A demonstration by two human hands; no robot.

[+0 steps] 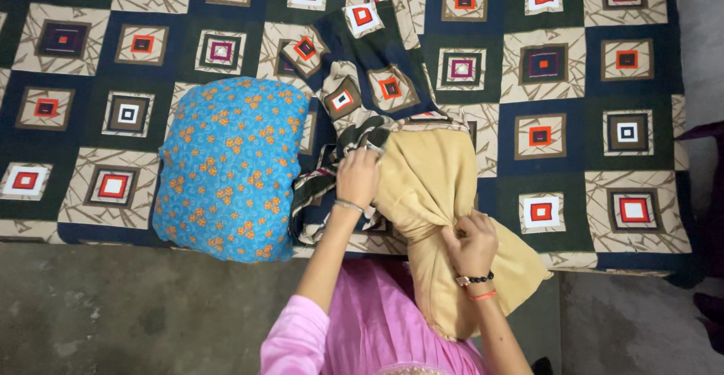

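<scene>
Here the left hand [357, 179] pinches the patterned cover [362, 81]—right hand [472, 245], grip closed, bunches the soft tan pillow [434, 186].

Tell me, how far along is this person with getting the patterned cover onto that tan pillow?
Partway, it seems. One blue flowered pillow already lies on the bed. In hand: the left hand grips the patterned cover at its mouth, and the right hand clutches the tan pillow. Its top end sits at the cover's opening, but most of it is outside, hanging over the bed edge, so most of the covering appears left.
</scene>
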